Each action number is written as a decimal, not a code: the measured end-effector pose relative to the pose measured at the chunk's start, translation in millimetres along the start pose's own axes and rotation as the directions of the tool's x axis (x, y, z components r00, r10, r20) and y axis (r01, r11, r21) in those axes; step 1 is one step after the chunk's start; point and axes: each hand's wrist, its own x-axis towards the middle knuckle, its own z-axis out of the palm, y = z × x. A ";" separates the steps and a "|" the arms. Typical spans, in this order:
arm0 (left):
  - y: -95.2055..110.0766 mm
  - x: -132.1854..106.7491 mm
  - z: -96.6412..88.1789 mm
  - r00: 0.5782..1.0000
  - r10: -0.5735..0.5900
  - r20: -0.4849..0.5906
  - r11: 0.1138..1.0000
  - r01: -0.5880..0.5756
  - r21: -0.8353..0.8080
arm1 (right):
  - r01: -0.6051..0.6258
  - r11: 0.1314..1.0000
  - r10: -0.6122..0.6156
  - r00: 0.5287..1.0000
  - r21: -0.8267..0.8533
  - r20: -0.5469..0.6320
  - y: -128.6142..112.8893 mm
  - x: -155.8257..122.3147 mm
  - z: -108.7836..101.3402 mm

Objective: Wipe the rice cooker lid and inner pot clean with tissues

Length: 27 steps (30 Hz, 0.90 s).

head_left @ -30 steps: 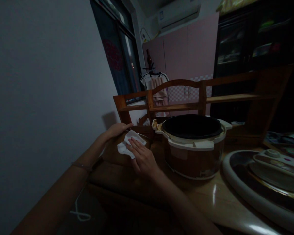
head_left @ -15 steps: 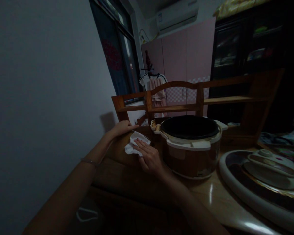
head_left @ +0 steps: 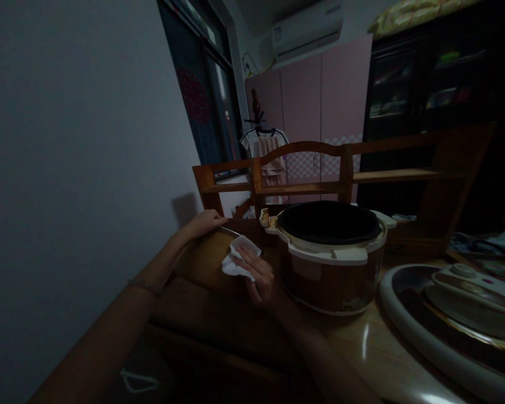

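Note:
My right hand (head_left: 258, 276) lies flat on a crumpled white cloth (head_left: 237, 259), pressing it onto a round brownish lid-like surface (head_left: 206, 261) on the wooden table. My left hand (head_left: 204, 223) rests on the far rim of that round piece, fingers curled over its edge, with a thin metal part beside them. Just right of the cloth stands an open electric cooker (head_left: 330, 255) with a dark inner pot and a cream rim.
A large round cooker lid (head_left: 458, 311) lies at the right on the table (head_left: 362, 348). A wooden shelf rack (head_left: 303, 179) stands behind the cooker. The wall is close on the left; a white cord (head_left: 137, 381) hangs below the table edge.
My right hand has slid the cloth rightwards, closer to the cooker. My left hand has stayed on the far rim.

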 end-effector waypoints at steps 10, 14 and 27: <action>-0.6 -2.0 1.9 1.000 0.017 -0.021 1.000 -0.016 0.018 | -0.032 0.998 0.035 0.998 0.050 -0.043 4.1 -9.8 11.6; -6.5 -1.3 2.5 1.000 -0.009 -0.027 1.000 0.009 0.009 | -0.057 0.997 0.058 0.998 0.042 -0.023 1.7 -11.1 6.1; -35.8 -21.5 -3.1 0.999 -0.015 -0.031 0.999 0.014 -0.051 | -0.111 0.990 0.116 0.991 0.082 -0.067 4.7 -17.6 15.6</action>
